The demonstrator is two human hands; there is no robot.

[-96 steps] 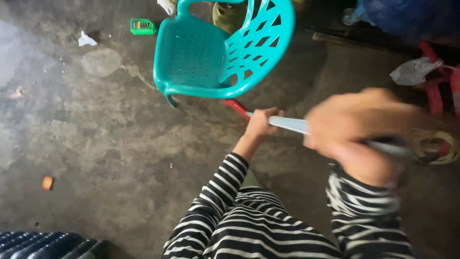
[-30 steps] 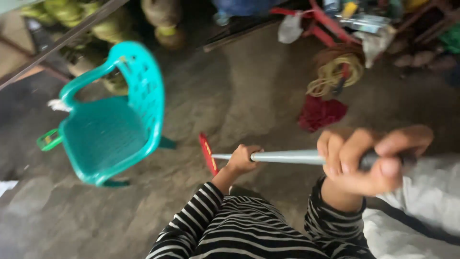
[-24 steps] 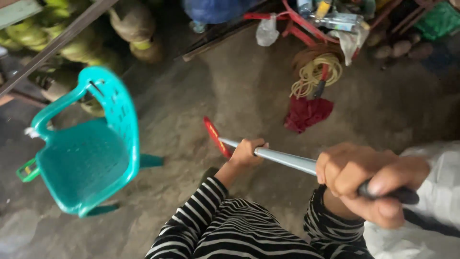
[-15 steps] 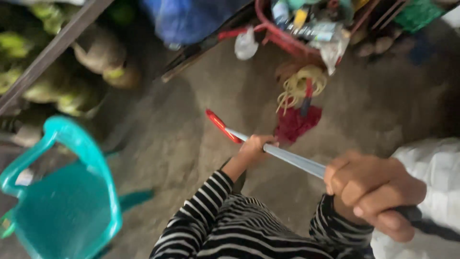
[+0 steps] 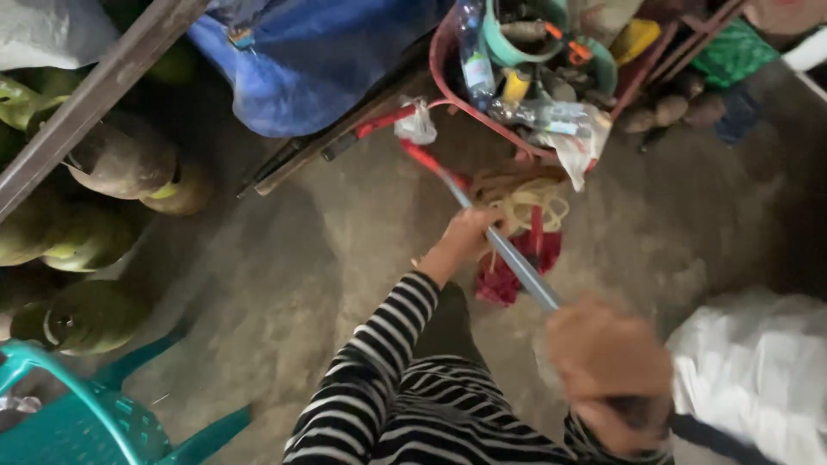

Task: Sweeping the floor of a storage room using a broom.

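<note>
Swung toward clutter: smooth metal pole [image 5: 517,263], seemingly red-tipped.

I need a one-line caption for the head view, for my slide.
Both hands, left and right, grip a grey pole with a red head near a rope coil.

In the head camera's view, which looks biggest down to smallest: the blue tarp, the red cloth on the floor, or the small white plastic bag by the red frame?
1. Blue tarp, by far the largest.
2. Red cloth, partly hidden by the pole.
3. White plastic bag, smallest.
All lie at roughly similar distance, so the order seems safe.
</note>
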